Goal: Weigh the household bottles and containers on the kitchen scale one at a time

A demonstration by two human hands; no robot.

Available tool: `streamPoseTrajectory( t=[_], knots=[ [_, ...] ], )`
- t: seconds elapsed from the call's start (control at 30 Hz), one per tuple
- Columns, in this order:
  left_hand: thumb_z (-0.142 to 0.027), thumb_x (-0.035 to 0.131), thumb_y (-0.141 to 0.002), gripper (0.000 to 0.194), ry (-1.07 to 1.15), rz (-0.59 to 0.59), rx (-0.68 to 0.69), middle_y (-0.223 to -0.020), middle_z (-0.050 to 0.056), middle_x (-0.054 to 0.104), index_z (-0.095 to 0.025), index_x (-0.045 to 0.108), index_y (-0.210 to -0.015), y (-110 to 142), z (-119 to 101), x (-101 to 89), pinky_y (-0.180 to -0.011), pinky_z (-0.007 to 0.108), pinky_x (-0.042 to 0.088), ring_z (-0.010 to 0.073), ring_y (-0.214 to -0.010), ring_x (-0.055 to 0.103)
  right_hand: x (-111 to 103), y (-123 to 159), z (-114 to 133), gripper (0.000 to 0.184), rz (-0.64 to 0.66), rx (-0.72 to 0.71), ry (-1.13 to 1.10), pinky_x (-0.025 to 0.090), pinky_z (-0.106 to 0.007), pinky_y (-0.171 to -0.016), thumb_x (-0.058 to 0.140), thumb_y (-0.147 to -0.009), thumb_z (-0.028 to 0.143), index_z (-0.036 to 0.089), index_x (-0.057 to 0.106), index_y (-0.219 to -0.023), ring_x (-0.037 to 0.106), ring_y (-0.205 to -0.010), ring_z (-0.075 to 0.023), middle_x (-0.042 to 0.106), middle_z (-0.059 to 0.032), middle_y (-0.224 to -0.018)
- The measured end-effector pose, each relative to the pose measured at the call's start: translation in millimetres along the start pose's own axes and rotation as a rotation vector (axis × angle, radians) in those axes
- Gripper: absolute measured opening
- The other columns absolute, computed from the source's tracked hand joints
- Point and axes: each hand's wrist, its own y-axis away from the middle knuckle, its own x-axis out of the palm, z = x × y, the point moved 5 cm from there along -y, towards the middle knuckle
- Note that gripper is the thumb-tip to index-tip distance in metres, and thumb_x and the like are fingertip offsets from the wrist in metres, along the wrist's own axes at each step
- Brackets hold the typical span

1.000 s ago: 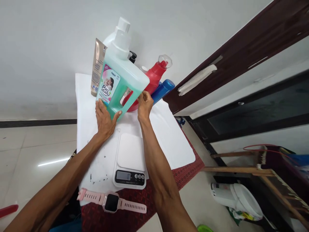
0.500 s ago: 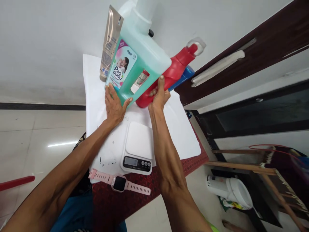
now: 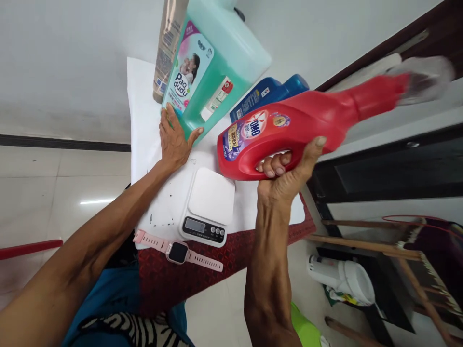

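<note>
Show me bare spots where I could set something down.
White cloth lies bare between the kitchen scale and right forearm, and along its left edge beside the left hand. Crowded at the back: tan tube, green Pao dudu bottle, blue bottle. Overhead, the right hand holds the red OMO bottle.

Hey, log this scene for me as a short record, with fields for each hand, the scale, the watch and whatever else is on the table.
left hand: on the lower end of the green Pao dudu bottle
right hand: gripping the red OMO bottle by its handle
scale: white, nothing on its plate
watch: pink strap, laid out flat near the scale
also on table: blue bottle, beige tube
table covering: white sheet over patterned red cloth
</note>
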Motion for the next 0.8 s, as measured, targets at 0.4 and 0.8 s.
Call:
streamPoseTrajectory(
  t=[0.4, 0.8],
  knots=[
    [-0.102, 0.042, -0.084, 0.138, -0.015, 0.080, 0.025, -0.181, 0.024, 0.014, -0.002, 0.008, -0.173, -8, 5, 4.4, -0.136, 0.063, 0.015, 0.0331, -0.171, 0.010, -55, 64, 89, 0.085, 0.109, -0.218, 0.049, 0.008, -0.025, -0.024, 0.073, -0.074, 0.089, 0.026, 0.023, -0.046, 0.010, -0.027, -0.0038, 0.012, 0.0108, -0.037],
    [-0.102, 0.034, -0.083, 0.134, -0.104, 0.052, 0.108, -0.177, 0.024, 0.026, 0.000, 0.027, -0.170, -16, -7, -7.0, -0.127, 0.070, 0.028, 0.0357, -0.169, 0.024, -50, 91, 60, 0.084, 0.290, -0.079, -0.029, 0.016, -0.025, -0.024, 0.069, -0.081, 0.087, 0.025, 0.027, -0.044, 0.014, -0.024, -0.0045, 0.020, 0.0103, -0.034]
  ],
)
